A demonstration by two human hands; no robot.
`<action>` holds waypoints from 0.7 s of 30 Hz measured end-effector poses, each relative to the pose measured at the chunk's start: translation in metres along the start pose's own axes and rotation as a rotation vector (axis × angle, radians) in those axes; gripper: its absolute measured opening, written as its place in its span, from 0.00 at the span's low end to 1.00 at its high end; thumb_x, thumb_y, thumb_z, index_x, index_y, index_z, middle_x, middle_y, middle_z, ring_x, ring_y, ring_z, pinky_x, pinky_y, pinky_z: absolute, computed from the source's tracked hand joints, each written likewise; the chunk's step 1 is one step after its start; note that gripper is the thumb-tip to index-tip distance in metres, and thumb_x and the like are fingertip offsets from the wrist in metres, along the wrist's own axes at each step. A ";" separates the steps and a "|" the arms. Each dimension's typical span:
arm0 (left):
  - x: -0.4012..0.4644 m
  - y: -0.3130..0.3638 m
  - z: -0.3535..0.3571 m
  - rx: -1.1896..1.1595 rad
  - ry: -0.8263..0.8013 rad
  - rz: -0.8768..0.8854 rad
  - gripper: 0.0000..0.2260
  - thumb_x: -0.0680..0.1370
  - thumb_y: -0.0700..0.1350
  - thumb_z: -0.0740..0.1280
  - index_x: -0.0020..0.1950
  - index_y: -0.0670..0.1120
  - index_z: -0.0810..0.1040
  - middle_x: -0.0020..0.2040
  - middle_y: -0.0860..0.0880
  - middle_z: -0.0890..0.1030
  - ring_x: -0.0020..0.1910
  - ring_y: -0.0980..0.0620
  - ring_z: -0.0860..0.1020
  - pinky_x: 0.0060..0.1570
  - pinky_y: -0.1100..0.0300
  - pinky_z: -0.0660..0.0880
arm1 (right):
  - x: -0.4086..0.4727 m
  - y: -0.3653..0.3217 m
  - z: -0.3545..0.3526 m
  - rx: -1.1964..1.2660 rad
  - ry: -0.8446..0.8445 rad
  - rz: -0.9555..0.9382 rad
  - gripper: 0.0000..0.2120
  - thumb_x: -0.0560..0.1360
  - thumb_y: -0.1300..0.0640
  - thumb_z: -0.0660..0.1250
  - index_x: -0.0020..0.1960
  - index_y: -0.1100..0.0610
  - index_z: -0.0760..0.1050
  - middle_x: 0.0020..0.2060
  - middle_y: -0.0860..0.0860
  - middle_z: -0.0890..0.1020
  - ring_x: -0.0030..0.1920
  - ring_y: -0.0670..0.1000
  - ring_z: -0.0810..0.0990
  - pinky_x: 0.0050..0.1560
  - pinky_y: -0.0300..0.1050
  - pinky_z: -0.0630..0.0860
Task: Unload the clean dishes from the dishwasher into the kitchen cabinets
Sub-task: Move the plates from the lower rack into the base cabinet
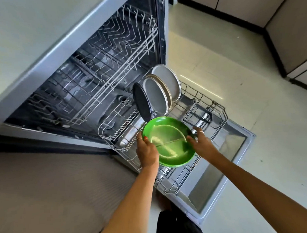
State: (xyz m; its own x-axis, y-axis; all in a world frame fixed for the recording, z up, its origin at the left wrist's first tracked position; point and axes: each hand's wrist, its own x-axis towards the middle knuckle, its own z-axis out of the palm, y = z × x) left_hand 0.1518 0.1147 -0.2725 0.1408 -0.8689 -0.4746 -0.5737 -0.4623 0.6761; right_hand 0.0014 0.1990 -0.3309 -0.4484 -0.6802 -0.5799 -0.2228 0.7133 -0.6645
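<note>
Your left hand (147, 148) grips the near rim of the green plate (169, 142), thumb on top, and your right hand (199, 143) pinches its far edge, holding it over the lower rack (210, 114); just beyond your fingers stand a dark plate (141, 102) and grey plates (159, 95). Tilt it carelessly and it could clip them; a wet rim may slip.

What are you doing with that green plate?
A person is emptying the dishwasher. Both hands grip a green plate by its rim, the left hand on one side and the right hand on the other, above the pulled-out lower rack. A dark plate and several grey plates stand upright in the rack, waiting their turn.
</note>
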 end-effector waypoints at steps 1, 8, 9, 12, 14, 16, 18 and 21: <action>-0.007 0.000 0.001 -0.040 -0.002 -0.015 0.18 0.83 0.39 0.52 0.73 0.44 0.66 0.66 0.40 0.75 0.63 0.41 0.75 0.58 0.55 0.70 | -0.002 -0.002 -0.001 0.101 0.001 0.058 0.19 0.80 0.53 0.59 0.69 0.55 0.64 0.59 0.59 0.78 0.54 0.61 0.79 0.57 0.58 0.76; -0.068 -0.047 0.016 -0.215 -0.075 -0.337 0.21 0.79 0.31 0.51 0.71 0.41 0.64 0.65 0.35 0.74 0.61 0.37 0.75 0.60 0.50 0.72 | -0.031 0.017 -0.004 -0.005 0.055 0.135 0.14 0.81 0.58 0.55 0.64 0.59 0.70 0.56 0.63 0.78 0.55 0.62 0.78 0.59 0.59 0.74; -0.078 -0.062 0.016 -0.231 -0.114 -0.396 0.22 0.78 0.30 0.50 0.70 0.42 0.64 0.64 0.35 0.74 0.60 0.37 0.75 0.60 0.47 0.73 | -0.039 0.023 -0.004 -0.064 0.024 0.131 0.14 0.82 0.59 0.55 0.64 0.60 0.71 0.56 0.63 0.78 0.55 0.62 0.78 0.59 0.57 0.75; -0.107 -0.106 0.009 -0.338 -0.244 -0.623 0.20 0.76 0.30 0.48 0.65 0.44 0.65 0.60 0.44 0.72 0.58 0.38 0.75 0.53 0.37 0.75 | -0.067 0.039 0.004 -0.207 -0.067 0.093 0.14 0.82 0.60 0.54 0.64 0.62 0.71 0.56 0.63 0.78 0.52 0.59 0.78 0.55 0.51 0.76; -0.126 -0.137 -0.006 -0.353 -0.284 -0.728 0.16 0.78 0.32 0.49 0.61 0.43 0.66 0.58 0.45 0.72 0.54 0.39 0.74 0.41 0.44 0.79 | -0.088 0.051 0.019 -0.301 -0.094 0.064 0.14 0.81 0.61 0.54 0.65 0.62 0.71 0.57 0.61 0.78 0.55 0.58 0.77 0.53 0.45 0.72; -0.142 -0.166 -0.031 -0.338 -0.324 -0.789 0.11 0.78 0.33 0.50 0.56 0.44 0.66 0.58 0.42 0.73 0.51 0.40 0.75 0.28 0.53 0.78 | -0.115 0.062 0.043 -0.341 -0.127 0.058 0.14 0.81 0.63 0.55 0.64 0.62 0.71 0.57 0.60 0.78 0.56 0.57 0.77 0.50 0.41 0.69; -0.151 -0.199 -0.053 -0.330 -0.339 -0.830 0.10 0.79 0.33 0.51 0.56 0.43 0.66 0.57 0.41 0.72 0.50 0.40 0.75 0.26 0.54 0.76 | -0.137 0.077 0.070 -0.368 -0.166 0.060 0.13 0.81 0.63 0.55 0.62 0.62 0.72 0.56 0.60 0.78 0.56 0.57 0.77 0.52 0.43 0.70; -0.159 -0.254 -0.105 -0.308 -0.342 -0.836 0.12 0.78 0.36 0.53 0.61 0.40 0.68 0.62 0.40 0.73 0.54 0.39 0.77 0.28 0.53 0.77 | -0.172 0.093 0.127 -0.397 -0.213 0.075 0.11 0.80 0.62 0.57 0.60 0.62 0.73 0.55 0.60 0.78 0.56 0.58 0.77 0.54 0.46 0.70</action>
State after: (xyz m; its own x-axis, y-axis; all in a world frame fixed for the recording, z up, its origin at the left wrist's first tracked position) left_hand 0.3597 0.3521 -0.3094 0.1376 -0.1594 -0.9776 -0.1494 -0.9790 0.1386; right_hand 0.1680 0.3612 -0.3527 -0.2969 -0.6144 -0.7310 -0.5299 0.7428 -0.4091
